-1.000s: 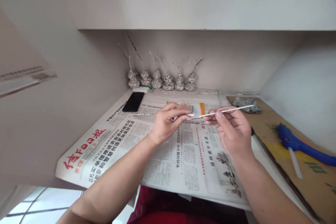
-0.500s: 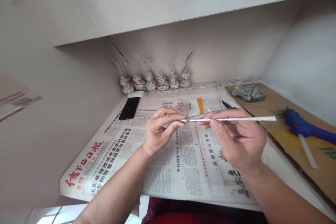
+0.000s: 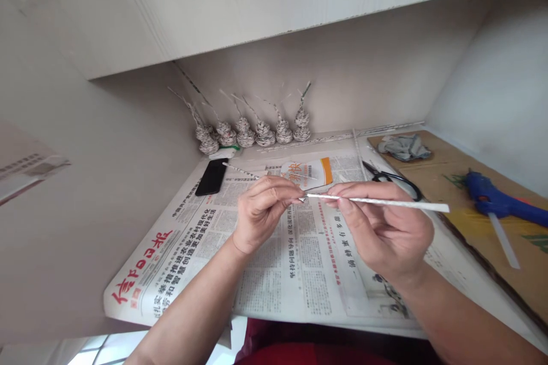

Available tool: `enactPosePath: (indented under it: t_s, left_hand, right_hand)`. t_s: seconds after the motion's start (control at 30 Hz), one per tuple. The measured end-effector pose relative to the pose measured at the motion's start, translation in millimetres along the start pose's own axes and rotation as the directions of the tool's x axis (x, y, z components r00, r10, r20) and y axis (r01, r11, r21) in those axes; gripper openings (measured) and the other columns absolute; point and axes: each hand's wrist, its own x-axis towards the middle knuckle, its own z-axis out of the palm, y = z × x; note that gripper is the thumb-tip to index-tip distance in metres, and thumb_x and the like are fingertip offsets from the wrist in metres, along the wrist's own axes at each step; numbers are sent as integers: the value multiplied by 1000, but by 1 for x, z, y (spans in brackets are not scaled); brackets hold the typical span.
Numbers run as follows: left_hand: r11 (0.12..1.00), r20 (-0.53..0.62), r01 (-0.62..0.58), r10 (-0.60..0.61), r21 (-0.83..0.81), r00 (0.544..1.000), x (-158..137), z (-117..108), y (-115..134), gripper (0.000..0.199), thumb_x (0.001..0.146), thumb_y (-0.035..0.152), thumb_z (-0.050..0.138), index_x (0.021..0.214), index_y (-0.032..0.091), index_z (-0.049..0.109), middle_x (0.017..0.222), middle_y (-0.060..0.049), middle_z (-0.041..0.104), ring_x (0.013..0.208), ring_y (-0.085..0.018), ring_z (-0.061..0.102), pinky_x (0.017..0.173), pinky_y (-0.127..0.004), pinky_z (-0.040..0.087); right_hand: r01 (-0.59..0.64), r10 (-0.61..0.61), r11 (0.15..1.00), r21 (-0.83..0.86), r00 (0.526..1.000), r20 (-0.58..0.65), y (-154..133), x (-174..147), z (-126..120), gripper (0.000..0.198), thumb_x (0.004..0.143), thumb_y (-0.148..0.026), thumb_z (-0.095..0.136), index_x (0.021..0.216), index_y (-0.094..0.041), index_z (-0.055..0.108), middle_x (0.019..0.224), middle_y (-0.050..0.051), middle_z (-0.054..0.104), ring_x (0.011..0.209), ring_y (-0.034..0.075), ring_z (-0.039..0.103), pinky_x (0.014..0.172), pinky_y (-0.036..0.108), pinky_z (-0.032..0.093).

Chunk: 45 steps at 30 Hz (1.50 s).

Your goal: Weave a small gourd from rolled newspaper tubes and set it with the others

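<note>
My right hand (image 3: pixel 381 228) is closed, pinching a thin white rolled-paper tube (image 3: pixel 402 203) between thumb and fingers. The tube's wider flat end points right, past my knuckles. My left hand (image 3: pixel 268 208) is closed too, its fingertips pressed together around a printed rolled-paper tube (image 3: pixel 242 170) that sticks out behind the knuckles to the upper left. The white tube's narrow end reaches my left fingertips. Whether the two are separate tubes or one joined length, I cannot tell, since my fingers hide the middle. Both hands are above the newspaper (image 3: pixel 274 274).
Several gourd-shaped woven paper pieces (image 3: pixel 265 136) stand at the back. A black phone (image 3: pixel 211 177) lies left, an orange-and-white card (image 3: pixel 306 174) beyond my hands. Scissors (image 3: pixel 394 175), a crumpled cloth (image 3: pixel 405 147) and a blue glue gun (image 3: pixel 505 199) on cardboard (image 3: pixel 479 239) are right.
The printed tube's left end has swung up, and the white tube's right end has dipped slightly. My left fingers have curled closer together. More of the scissors shows behind my right hand.
</note>
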Motion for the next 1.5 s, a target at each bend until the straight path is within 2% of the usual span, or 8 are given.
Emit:
enactPosePath:
  t_s: [0.1,0.27,0.63,0.9,1.5]
  left_hand:
    - [998,-3,25,-25,-53,1000,-2,1,0,15,87,16,70,99,22,76,94,-4,75,91,-16,71,84,-32,59]
    - [995,-32,91,-92,-45,995,-5,1,-2,28,86,18,71,112,28,75,101,-4,74,96,-15,71,85,-29,59]
    - [979,-12,143,-146,-148,989,-2,2,-1,15,83,17,75,96,23,78,96,-5,75,97,-18,73,88,-33,61]
    - [956,-27,156,-168,-247,985,-4,1,-2,21,80,11,77,96,24,79,97,-5,77,97,-20,73,90,-38,61]
    - [955,-3,177,-183,-239,983,-5,3,-2,16,81,18,77,96,23,79,94,-5,77,94,-20,74,88,-36,62]
  right_hand:
    - [27,-27,999,-38,999,-16,0,-1,1,36,79,0,67,107,-22,70,95,3,74,88,21,73,77,38,64]
    - [54,-55,997,-61,998,-17,-2,-1,3,38,79,0,67,108,-24,70,96,2,75,88,22,73,78,39,64]
    - [62,-63,997,-41,998,-11,-5,-3,4,41,78,2,66,110,-24,72,99,2,75,91,22,73,80,40,63]
    - [88,-88,995,-43,996,3,-4,-4,1,46,75,5,68,111,-24,71,99,3,76,91,23,74,81,42,64]
    - [128,-119,987,-96,988,97,-4,-5,0,50,76,4,69,115,-27,70,103,1,78,93,20,75,83,36,65]
